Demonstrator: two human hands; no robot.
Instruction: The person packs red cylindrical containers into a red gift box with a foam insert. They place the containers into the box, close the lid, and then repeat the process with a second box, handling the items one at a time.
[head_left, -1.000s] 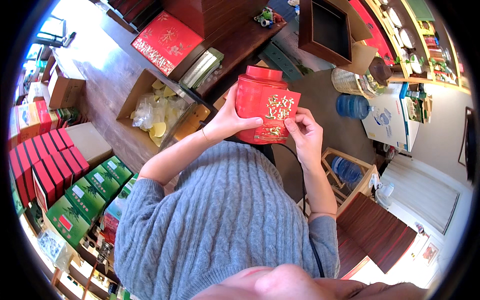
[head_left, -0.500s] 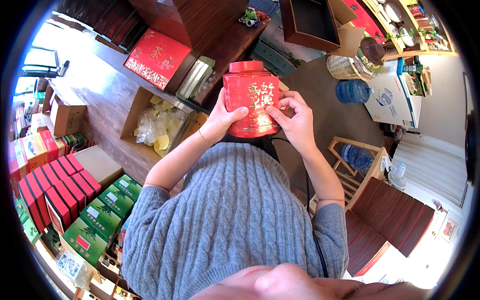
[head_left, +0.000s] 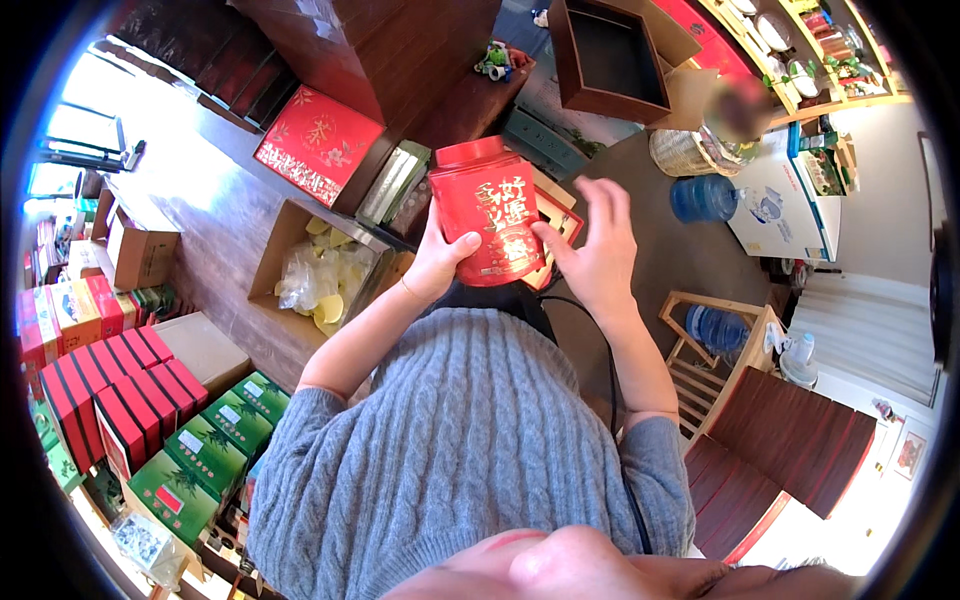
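A red tea tin point(head_left: 482, 220) with a round lid and gold lettering is held upright, leaning slightly, in front of my body. My left hand point(head_left: 440, 258) grips it from the left, thumb across the front and the fingers hidden behind. At its right side is my right hand point(head_left: 603, 250), fingers spread away from the tin and the thumb tip at its edge. Partly covered by the tin is an open red-edged box point(head_left: 567, 222) with a pale inside.
A cardboard box point(head_left: 277, 240) with plastic bags and yellow pieces stands at left, near a red gift box point(head_left: 318, 148). Green boxes point(head_left: 208, 450) are stacked lower left. A blue water bottle point(head_left: 703, 200) and a wooden rack point(head_left: 705, 385) stand at right. A dark wooden box point(head_left: 657, 60) lies ahead.
The tin has tilted and shifted slightly left in my left hand. My right hand's fingers have lifted off its side and spread, uncovering the red-edged box behind.
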